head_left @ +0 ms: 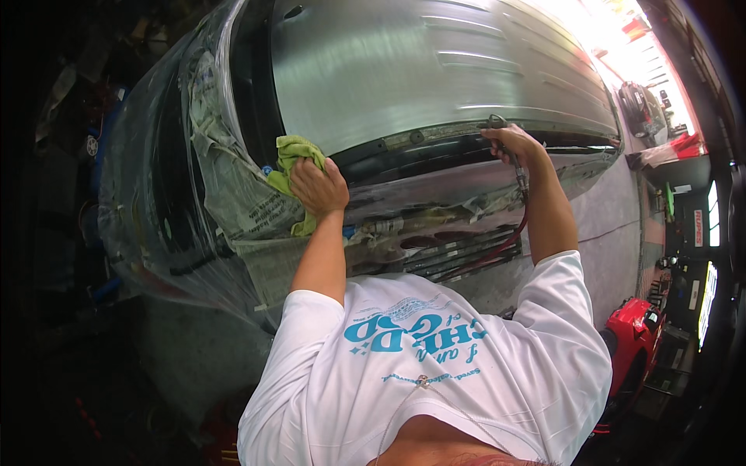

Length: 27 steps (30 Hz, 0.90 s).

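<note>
Beneath my arms lies a vehicle with a bare, silvery roof panel [373, 78] that has raised ribs toward the right. My left hand [320, 189] is closed on a yellow-green cloth [295, 149], pressing it by the roof's front corner, next to masking paper [268, 213]. Farther right along the roof's near edge, my right hand [514, 145] grips an air blow gun [496, 121], its nozzle end over the edge rail. From its handle a dark red hose [513, 235] hangs down the vehicle's side.
Clear plastic sheeting [140, 194] wraps the vehicle's front at the left. A dark trim strip [412, 161] runs along the roof's near edge. On the right, a red car [631, 334] is parked on the floor, and another vehicle [643, 113] stands near the bright opening.
</note>
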Each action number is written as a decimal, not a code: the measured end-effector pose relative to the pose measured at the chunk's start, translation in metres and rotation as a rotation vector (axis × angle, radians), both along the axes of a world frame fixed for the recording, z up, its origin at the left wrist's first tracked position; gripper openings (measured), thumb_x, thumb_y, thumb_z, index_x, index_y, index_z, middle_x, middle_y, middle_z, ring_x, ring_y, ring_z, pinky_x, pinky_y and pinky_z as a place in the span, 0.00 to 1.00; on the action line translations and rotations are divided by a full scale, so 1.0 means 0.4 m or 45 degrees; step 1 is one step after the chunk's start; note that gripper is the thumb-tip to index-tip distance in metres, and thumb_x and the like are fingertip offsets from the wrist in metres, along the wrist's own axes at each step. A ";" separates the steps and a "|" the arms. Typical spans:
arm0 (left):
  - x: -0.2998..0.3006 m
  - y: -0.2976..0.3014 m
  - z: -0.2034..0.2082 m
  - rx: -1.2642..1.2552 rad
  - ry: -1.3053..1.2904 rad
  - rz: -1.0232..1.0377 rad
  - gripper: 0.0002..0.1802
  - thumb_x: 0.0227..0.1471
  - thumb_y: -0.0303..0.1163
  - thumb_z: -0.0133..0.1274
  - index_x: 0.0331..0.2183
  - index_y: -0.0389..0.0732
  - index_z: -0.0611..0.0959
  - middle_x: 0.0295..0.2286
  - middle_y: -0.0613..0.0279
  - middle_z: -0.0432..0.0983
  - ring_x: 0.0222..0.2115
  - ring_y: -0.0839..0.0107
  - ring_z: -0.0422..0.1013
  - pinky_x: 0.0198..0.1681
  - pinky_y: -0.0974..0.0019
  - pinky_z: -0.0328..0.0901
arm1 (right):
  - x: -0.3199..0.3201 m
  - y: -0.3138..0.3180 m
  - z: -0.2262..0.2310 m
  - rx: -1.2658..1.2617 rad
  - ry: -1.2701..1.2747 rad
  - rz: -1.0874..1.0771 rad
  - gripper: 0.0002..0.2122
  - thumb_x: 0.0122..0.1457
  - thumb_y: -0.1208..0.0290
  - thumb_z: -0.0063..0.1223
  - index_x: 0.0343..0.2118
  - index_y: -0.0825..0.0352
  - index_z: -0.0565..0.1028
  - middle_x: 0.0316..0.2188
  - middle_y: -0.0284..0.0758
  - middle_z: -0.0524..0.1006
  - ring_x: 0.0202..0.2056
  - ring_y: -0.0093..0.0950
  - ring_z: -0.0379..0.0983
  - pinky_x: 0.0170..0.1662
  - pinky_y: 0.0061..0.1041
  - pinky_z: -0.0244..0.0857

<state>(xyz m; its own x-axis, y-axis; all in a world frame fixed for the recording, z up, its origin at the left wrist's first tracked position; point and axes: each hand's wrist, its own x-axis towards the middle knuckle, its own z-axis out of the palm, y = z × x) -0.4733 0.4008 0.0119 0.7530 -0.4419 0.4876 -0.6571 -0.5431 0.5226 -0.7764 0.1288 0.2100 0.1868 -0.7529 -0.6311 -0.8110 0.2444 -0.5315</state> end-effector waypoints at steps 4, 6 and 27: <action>0.001 0.004 0.000 -0.019 0.013 -0.010 0.24 0.69 0.50 0.44 0.50 0.36 0.73 0.54 0.46 0.70 0.58 0.45 0.65 0.61 0.39 0.57 | 0.080 0.007 -0.015 0.034 0.096 0.218 0.21 0.65 0.54 0.64 0.22 0.65 0.73 0.19 0.33 0.75 0.15 0.21 0.66 0.18 0.24 0.60; 0.000 0.008 0.004 -0.015 0.036 -0.013 0.25 0.69 0.50 0.45 0.50 0.36 0.73 0.54 0.45 0.71 0.58 0.44 0.65 0.61 0.39 0.57 | 0.139 0.031 -0.015 0.068 0.144 0.351 0.21 0.65 0.54 0.64 0.22 0.65 0.73 0.18 0.33 0.75 0.15 0.21 0.67 0.17 0.24 0.60; -0.012 0.009 0.029 -0.059 -0.065 -0.047 0.21 0.63 0.43 0.49 0.48 0.35 0.75 0.51 0.42 0.71 0.54 0.41 0.66 0.58 0.39 0.58 | 0.308 0.207 -0.002 -0.109 0.231 0.699 0.24 0.61 0.50 0.67 0.22 0.71 0.80 0.19 0.37 0.79 0.18 0.29 0.75 0.23 0.33 0.68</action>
<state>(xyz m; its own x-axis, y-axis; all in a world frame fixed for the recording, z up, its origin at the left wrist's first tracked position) -0.4781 0.4045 0.0236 0.7103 -0.4449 0.5454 -0.7026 -0.4938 0.5123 -0.6534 0.2114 0.2091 0.4586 -0.6264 -0.6304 -0.8866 -0.2751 -0.3717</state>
